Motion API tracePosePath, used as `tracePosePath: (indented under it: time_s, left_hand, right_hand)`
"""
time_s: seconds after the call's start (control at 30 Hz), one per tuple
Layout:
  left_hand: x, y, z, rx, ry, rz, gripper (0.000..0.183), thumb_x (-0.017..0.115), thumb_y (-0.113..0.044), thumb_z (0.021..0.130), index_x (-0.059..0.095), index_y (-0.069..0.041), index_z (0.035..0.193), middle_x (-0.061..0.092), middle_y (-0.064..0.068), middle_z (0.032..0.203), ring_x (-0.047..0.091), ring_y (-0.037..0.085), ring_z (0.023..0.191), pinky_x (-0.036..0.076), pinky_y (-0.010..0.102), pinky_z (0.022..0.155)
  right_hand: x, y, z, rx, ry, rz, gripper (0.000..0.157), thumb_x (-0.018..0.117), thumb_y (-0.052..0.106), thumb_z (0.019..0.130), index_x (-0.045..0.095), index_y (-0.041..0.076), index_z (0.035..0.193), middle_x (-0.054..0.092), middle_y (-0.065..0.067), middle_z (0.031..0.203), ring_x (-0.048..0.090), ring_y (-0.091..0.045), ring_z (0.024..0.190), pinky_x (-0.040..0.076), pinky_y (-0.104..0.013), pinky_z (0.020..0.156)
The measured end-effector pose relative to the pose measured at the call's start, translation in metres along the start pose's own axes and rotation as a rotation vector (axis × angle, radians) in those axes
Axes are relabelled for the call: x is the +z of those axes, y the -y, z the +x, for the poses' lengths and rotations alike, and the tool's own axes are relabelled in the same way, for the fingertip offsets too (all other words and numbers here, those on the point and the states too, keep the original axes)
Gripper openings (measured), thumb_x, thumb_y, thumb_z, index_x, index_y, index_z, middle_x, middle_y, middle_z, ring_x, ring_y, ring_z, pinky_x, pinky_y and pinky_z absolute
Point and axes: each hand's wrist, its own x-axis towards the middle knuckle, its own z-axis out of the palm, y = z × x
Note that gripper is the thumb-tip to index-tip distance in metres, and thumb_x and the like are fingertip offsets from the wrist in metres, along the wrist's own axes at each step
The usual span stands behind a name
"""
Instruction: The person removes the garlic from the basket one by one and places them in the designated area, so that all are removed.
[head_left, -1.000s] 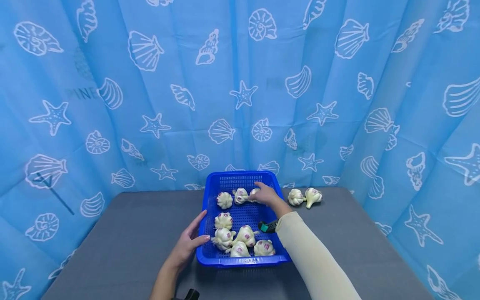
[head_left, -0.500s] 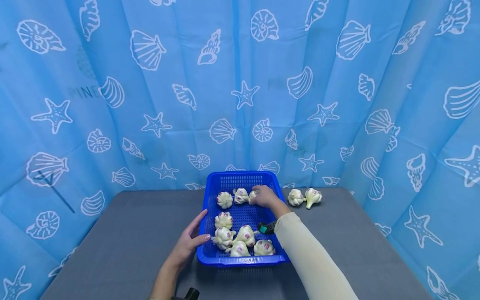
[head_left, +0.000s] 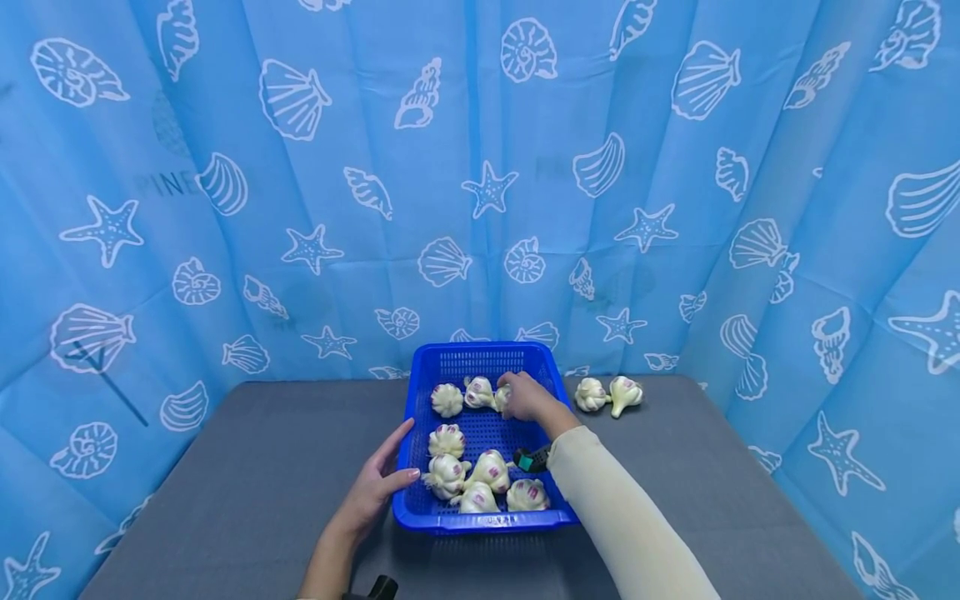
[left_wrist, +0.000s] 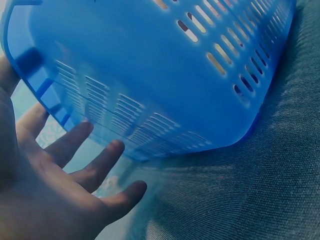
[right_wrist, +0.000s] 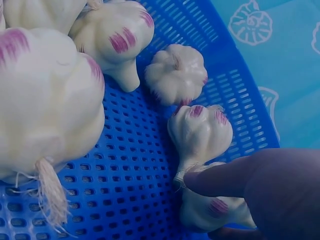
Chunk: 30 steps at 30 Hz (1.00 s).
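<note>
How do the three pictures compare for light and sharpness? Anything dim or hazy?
Head view: bright and fairly even, the shell pattern on the blue curtain reading clearly. Left wrist view: dimmer and bluish, with pale haze near the fingertips of the left hand, its palm partly shadowed. Right wrist view: also bluish, the right hand dark against the pale garlic bulb it pinches.

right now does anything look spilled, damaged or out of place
Nothing looks spilled or damaged. Perhaps odd: two round white garlic bulbs lie on the grey fabric-covered table, right of the blue plastic basket, while all others in view sit inside it.
</note>
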Motion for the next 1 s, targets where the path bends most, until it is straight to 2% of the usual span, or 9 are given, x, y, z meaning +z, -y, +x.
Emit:
tracePosePath:
  time_s: [0.2, 0.43, 0.6, 0.7, 0.83, 1.0]
  left_hand:
    - [0.0, 0.0001, 0.0004, 0.001, -0.002, 0.011, 0.069, 0.063, -0.018, 0.092, 0.032, -0.03, 0.153, 0.024, 0.013, 0.157, 0.033, 0.041, 0.137, 0.034, 0.06, 0.104]
    - [0.0, 0.0005, 0.0017, 0.001, -0.002, 0.016, 0.069, 0.063, -0.02, 0.093, 0.032, -0.031, 0.152, 0.024, 0.013, 0.157, 0.032, 0.042, 0.137, 0.034, 0.06, 0.103]
    - [-0.0004, 0.0011, 0.0027, -0.008, -0.003, 0.022, 0.068, 0.063, -0.021, 0.092, 0.032, -0.032, 0.152, 0.024, 0.012, 0.157, 0.031, 0.041, 0.138, 0.032, 0.061, 0.104]
    - [-0.0006, 0.0004, 0.0024, -0.017, 0.0, 0.016, 0.069, 0.064, -0.021, 0.092, 0.032, -0.031, 0.152, 0.024, 0.012, 0.158, 0.031, 0.04, 0.138, 0.032, 0.06, 0.105]
    - [-0.001, -0.0005, 0.0018, -0.011, 0.013, 0.01, 0.069, 0.063, -0.019, 0.092, 0.03, -0.026, 0.153, 0.023, 0.015, 0.158, 0.031, 0.041, 0.138, 0.032, 0.059, 0.105]
    - [-0.0006, -0.0011, 0.001, -0.017, 0.007, 0.011, 0.069, 0.063, -0.019, 0.093, 0.03, -0.026, 0.153, 0.023, 0.014, 0.158, 0.031, 0.041, 0.138, 0.032, 0.059, 0.105]
  right_hand:
    - [-0.0002, 0.0009, 0.0003, 0.009, -0.01, 0.007, 0.047, 0.074, 0.002, 0.081, 0.059, 0.009, 0.125, 0.056, -0.016, 0.127, 0.054, -0.032, 0.114, 0.047, -0.046, 0.091]
    - [-0.0021, 0.0006, -0.001, 0.002, -0.015, -0.02, 0.04, 0.075, 0.005, 0.08, 0.059, 0.011, 0.116, 0.061, -0.012, 0.116, 0.057, -0.027, 0.097, 0.049, -0.043, 0.08]
    - [-0.0033, 0.0014, -0.0022, -0.007, -0.023, -0.033, 0.037, 0.075, 0.004, 0.08, 0.059, 0.012, 0.112, 0.062, -0.009, 0.106, 0.054, -0.025, 0.083, 0.047, -0.038, 0.07]
    - [-0.0038, 0.0032, -0.0042, -0.016, -0.031, -0.028, 0.037, 0.075, 0.006, 0.081, 0.06, 0.011, 0.114, 0.063, -0.009, 0.108, 0.055, -0.024, 0.084, 0.047, -0.039, 0.071]
    - [-0.0042, 0.0058, -0.0068, -0.027, -0.038, -0.022, 0.04, 0.074, 0.007, 0.082, 0.061, 0.01, 0.12, 0.063, -0.012, 0.117, 0.058, -0.025, 0.094, 0.049, -0.041, 0.078]
    - [-0.0084, 0.0096, -0.0089, -0.061, -0.041, -0.039, 0.045, 0.074, 0.007, 0.082, 0.06, 0.009, 0.125, 0.062, -0.012, 0.122, 0.059, -0.026, 0.103, 0.05, -0.041, 0.081]
